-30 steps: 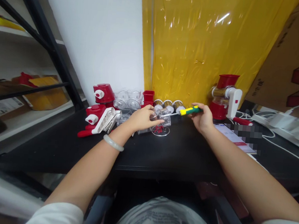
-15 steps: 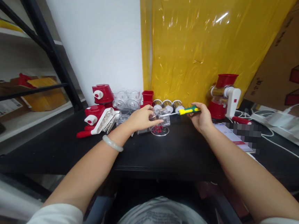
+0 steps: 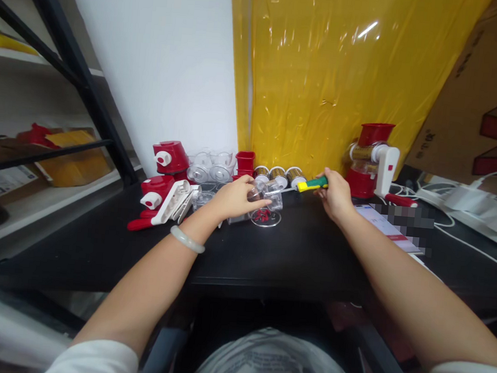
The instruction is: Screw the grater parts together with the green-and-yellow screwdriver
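Over the black table (image 3: 259,263), the left hand (image 3: 236,197) grips a clear plastic part (image 3: 275,201) between the hands, while the right hand (image 3: 337,194) holds a yellow-and-green screwdriver (image 3: 312,184) aimed leftward at it. Should the part twist, the blade could slip toward the left thumb (image 3: 263,203); glare and blur obscure where its tip sits.

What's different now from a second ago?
The fingers of the right hand have shifted on the screwdriver, and its handle seems to have turned, its yellow and green showing differently. Nothing was visibly picked up or let go. The left hand keeps its hold on the clear plastic part; the red-and-white machine stands as before.
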Action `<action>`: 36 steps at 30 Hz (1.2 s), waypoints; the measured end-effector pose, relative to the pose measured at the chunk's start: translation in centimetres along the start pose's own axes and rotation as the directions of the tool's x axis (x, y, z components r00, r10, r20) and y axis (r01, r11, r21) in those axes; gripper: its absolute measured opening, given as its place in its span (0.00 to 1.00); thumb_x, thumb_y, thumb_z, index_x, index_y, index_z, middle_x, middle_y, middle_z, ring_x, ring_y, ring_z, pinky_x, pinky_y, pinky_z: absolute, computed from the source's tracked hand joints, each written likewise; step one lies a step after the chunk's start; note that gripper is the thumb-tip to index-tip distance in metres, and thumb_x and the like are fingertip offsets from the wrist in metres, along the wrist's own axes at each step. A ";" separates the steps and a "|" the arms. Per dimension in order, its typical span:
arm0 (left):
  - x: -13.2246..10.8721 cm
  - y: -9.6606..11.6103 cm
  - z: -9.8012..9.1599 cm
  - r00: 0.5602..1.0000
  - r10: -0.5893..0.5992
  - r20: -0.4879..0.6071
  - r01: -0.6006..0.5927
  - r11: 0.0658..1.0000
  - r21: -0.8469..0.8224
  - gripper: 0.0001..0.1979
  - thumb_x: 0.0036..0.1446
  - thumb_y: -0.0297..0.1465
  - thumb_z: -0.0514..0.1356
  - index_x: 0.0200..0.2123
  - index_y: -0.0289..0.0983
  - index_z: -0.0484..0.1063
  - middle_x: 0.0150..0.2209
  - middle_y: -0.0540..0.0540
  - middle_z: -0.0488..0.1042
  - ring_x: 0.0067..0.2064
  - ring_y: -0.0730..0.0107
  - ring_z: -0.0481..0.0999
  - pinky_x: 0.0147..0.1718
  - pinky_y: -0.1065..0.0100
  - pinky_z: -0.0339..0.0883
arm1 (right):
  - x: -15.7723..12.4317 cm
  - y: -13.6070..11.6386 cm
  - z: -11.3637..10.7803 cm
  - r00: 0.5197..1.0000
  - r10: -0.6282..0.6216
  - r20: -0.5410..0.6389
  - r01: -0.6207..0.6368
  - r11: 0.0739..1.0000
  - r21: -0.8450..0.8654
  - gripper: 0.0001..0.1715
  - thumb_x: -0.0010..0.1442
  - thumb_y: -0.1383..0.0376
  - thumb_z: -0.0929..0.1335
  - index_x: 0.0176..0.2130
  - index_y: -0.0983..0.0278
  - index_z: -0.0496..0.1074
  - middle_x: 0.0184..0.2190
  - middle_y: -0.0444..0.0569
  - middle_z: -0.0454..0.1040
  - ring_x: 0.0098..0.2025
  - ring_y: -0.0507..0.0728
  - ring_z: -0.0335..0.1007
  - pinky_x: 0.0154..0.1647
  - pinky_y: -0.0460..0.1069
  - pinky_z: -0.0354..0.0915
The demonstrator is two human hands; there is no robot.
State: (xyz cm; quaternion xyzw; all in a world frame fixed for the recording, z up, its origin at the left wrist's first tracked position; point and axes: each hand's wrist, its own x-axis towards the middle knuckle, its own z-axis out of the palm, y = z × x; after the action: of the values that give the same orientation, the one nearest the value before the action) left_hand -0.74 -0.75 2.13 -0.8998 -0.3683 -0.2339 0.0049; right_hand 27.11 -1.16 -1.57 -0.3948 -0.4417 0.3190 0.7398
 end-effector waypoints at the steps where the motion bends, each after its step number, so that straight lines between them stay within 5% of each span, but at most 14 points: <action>1: 0.0 0.0 0.0 1.000 0.003 -0.002 -0.003 1.000 0.002 0.26 0.59 0.55 0.59 0.32 0.37 0.77 0.48 0.40 0.73 0.42 0.61 0.76 0.46 0.59 0.71 | 0.0 0.0 0.1 1.000 0.001 -0.022 -0.001 1.000 0.027 0.19 0.58 0.50 0.70 0.28 0.60 0.66 0.13 0.34 0.55 0.14 0.47 0.50 0.20 0.45 0.59; 14: -0.3 0.6 -0.8 0.999 0.032 -0.042 -0.030 0.998 0.054 0.26 0.59 0.55 0.59 0.30 0.37 0.76 0.50 0.40 0.74 0.46 0.58 0.77 0.47 0.58 0.71 | 0.7 -0.4 -0.3 0.980 0.090 -0.176 -0.077 0.994 0.079 0.16 0.61 0.53 0.64 0.26 0.58 0.62 0.12 0.35 0.51 0.15 0.50 0.50 0.20 0.46 0.58; 20: 0.1 1.4 -3.0 0.994 0.053 -0.097 -0.031 0.977 0.212 0.25 0.58 0.55 0.60 0.33 0.37 0.78 0.57 0.40 0.72 0.46 0.57 0.77 0.44 0.58 0.72 | 1.6 0.2 -1.3 0.926 -0.048 -0.375 -0.003 0.991 -0.133 0.16 0.59 0.52 0.65 0.27 0.58 0.61 0.16 0.36 0.58 0.18 0.51 0.57 0.20 0.46 0.61; 24: 1.5 1.9 -5.0 0.990 0.136 -0.024 -0.117 0.919 0.376 0.23 0.58 0.52 0.62 0.37 0.37 0.79 0.60 0.38 0.70 0.47 0.54 0.77 0.42 0.58 0.71 | 1.4 1.6 -1.2 0.980 -0.027 -0.200 -0.056 0.915 -0.401 0.18 0.62 0.50 0.65 0.28 0.60 0.66 0.17 0.40 0.65 0.20 0.53 0.64 0.23 0.47 0.61; 27: 2.8 2.2 -5.5 0.970 0.219 0.104 -0.241 0.835 0.495 0.18 0.56 0.45 0.67 0.37 0.35 0.80 0.61 0.37 0.70 0.50 0.51 0.77 0.50 0.54 0.68 | 1.0 2.4 -0.9 0.996 0.039 -0.079 -0.076 0.833 -0.548 0.19 0.62 0.50 0.67 0.29 0.61 0.69 0.18 0.43 0.70 0.22 0.54 0.69 0.26 0.47 0.64; 32: 4.0 3.4 -4.6 0.885 0.375 0.276 -0.464 0.666 0.584 0.03 0.54 0.28 0.68 0.33 0.39 0.81 0.58 0.43 0.74 0.55 0.52 0.74 0.66 0.45 0.50 | 0.9 2.9 -0.6 0.992 0.128 -0.010 -0.107 0.780 -0.616 0.14 0.62 0.55 0.70 0.31 0.63 0.71 0.19 0.44 0.74 0.23 0.55 0.72 0.29 0.48 0.65; 36: 4.4 4.5 -4.3 0.825 0.495 0.272 -0.556 0.625 0.548 0.15 0.56 0.17 0.60 0.32 0.41 0.82 0.55 0.48 0.77 0.59 0.58 0.72 0.71 0.47 0.41 | 0.8 2.7 -0.8 0.981 0.184 0.057 -0.105 0.763 -0.638 0.12 0.60 0.56 0.72 0.33 0.63 0.74 0.20 0.46 0.75 0.25 0.56 0.74 0.30 0.48 0.65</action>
State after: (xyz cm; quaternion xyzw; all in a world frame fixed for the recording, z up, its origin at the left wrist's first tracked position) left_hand 3.18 -1.91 8.56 -0.9269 -0.1439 -0.0488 0.3432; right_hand 27.83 0.60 -3.77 -0.6336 -0.5335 0.2308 0.5104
